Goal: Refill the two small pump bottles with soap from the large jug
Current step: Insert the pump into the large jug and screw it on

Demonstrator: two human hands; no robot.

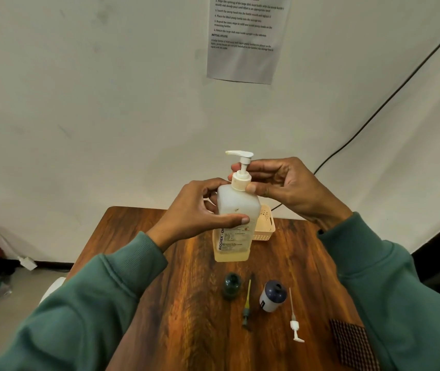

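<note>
So the large jug [236, 218] is held up off the worktop [181, 303], long axis nearly upright, pump nozzle pointing left. Left hand [200, 210] has its fingers [236, 219] wrapped round the jug's upper body, thumb across the front. Right hand [283, 183] is pinching the pump collar [241, 181], fingers curled in behind the neck. A bit of yellowish soap sits in the jug's bottom. Below the fingers, on the worktop: a dark green bottle [231, 285], a green pump [247, 307] lying lengthwise, a navy-and-white bottle [272, 295] and a white pump [294, 317] with its tube pointing away. A cream basket [265, 226] sits just behind the jug.
</note>
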